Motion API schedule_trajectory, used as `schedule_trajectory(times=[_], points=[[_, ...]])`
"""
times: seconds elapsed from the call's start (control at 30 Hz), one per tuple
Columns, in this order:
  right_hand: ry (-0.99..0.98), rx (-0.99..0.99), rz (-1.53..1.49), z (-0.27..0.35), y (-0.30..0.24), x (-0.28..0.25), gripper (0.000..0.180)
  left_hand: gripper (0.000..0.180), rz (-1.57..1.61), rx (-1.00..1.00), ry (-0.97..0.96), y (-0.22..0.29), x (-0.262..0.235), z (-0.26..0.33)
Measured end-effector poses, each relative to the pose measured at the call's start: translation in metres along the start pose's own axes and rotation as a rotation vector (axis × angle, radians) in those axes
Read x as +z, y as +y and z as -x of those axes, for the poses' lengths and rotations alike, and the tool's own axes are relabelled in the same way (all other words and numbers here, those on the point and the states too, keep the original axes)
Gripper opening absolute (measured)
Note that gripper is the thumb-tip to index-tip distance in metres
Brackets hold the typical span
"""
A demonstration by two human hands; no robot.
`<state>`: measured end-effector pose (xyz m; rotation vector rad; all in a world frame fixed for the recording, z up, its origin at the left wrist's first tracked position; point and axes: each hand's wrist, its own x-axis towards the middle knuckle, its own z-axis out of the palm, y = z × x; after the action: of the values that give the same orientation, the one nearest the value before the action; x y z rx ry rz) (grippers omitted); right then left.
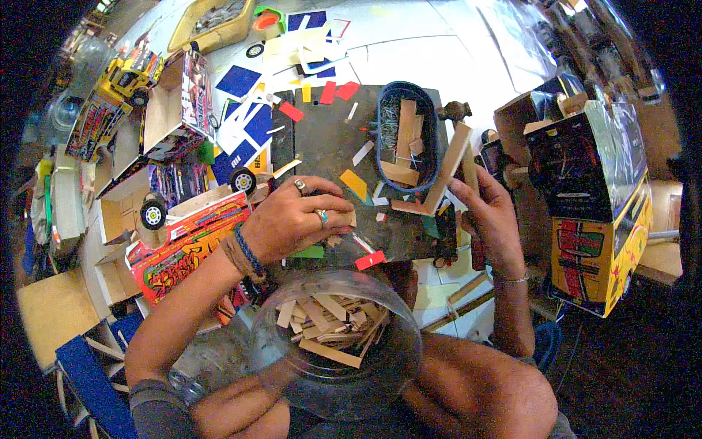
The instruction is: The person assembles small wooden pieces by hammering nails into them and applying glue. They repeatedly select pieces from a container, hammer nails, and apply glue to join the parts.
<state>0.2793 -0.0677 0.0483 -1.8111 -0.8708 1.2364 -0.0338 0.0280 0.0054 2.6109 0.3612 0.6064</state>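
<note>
My right hand [486,212] is closed around the handle of a hammer [456,111], whose metal head points away from me. Beside its thumb, an L-shaped pair of wood strips [447,170] stands at the edge of the dark work board [322,146]; whether the thumb presses on it I cannot tell. My left hand [303,219] is over the near left part of the board with fingers curled together. Bits of pale wood show at its fingertips, but what it grips is mostly hidden. A blue oval tub [380,139] holds nails and small wood blocks.
A clear plastic tub [406,366] of wood strips sits between my legs. Toy trucks, one red [190,249] and one yellow [121,88], crowd the left; a large yellow toy truck [585,256] stands right. Coloured scraps [292,110] and a yellow tray [191,25] lie farther off.
</note>
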Motion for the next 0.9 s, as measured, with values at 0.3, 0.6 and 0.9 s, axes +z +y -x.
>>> schedule_trajectory(times=[0.3,0.6,0.9], points=[[0.058,-0.045,0.092,-0.006,0.010,0.003,0.040,0.027,-0.087,-0.048,0.125,0.003,-0.012,-0.049],[0.025,-0.105,0.305,-0.017,0.013,-0.005,0.043,0.012,-0.651,-0.181,-0.335,-0.023,-0.018,-0.156],[0.062,-0.126,0.268,-0.031,0.019,-0.009,0.049,0.013,-0.694,-0.297,-0.333,-0.017,-0.004,-0.176]])
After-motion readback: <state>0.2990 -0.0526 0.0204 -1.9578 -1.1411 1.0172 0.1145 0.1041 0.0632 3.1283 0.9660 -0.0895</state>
